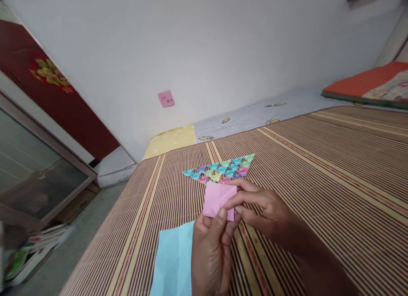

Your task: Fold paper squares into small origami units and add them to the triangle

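My left hand [208, 253] and my right hand [261, 211] both pinch a small pink paper [216, 198], held just above the striped mat [318, 181]. The left thumb presses the paper's lower edge; the right fingers grip its right side. Beyond the paper lies a flat triangular piece of several small folded paper units [223, 168] in blue, green, pink and purple. A light blue paper sheet [174, 262] with creases lies on the mat beneath my left hand.
The mat covers a bed against a white wall bearing a pink sticky note [166, 98]. An orange-and-patterned cushion [372, 85] lies at the far right. On the left are a glass door [35, 168] and stacked books [32, 249] on the floor.
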### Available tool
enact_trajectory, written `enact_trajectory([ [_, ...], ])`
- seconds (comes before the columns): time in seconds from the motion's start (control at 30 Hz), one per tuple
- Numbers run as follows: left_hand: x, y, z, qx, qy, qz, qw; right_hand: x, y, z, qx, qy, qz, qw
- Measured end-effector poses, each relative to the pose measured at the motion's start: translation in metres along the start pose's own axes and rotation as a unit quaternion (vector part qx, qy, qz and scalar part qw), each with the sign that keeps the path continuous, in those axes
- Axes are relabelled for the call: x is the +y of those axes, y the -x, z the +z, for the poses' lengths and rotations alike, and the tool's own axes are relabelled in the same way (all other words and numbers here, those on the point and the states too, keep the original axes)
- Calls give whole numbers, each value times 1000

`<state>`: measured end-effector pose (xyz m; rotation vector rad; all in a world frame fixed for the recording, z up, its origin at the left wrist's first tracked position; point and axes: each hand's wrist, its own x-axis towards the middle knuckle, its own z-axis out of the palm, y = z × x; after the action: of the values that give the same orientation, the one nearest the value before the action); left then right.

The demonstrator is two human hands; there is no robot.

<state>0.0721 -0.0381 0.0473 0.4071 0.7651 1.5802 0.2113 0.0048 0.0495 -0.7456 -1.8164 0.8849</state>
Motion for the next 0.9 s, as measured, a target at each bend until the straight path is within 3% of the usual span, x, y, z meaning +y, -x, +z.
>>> enact_trajectory([
  [0.13,0,-3,1,26,6,17,999,1,-1,1,0,-15,-13,1000],
  [0.3,3,-12,1,78,40,42,995,1,-3,6,135,-27,-5,990],
  [0.5,2,-19,-2,109,45,85,989,-3,-9,37,80,-28,115,990],
  [0.63,-2,-23,-10,108,47,106,987,-2,-11,52,82,-47,120,988],
  [0.9,-6,-27,-16,106,34,114,987,9,-13,56,84,-25,111,990],
])
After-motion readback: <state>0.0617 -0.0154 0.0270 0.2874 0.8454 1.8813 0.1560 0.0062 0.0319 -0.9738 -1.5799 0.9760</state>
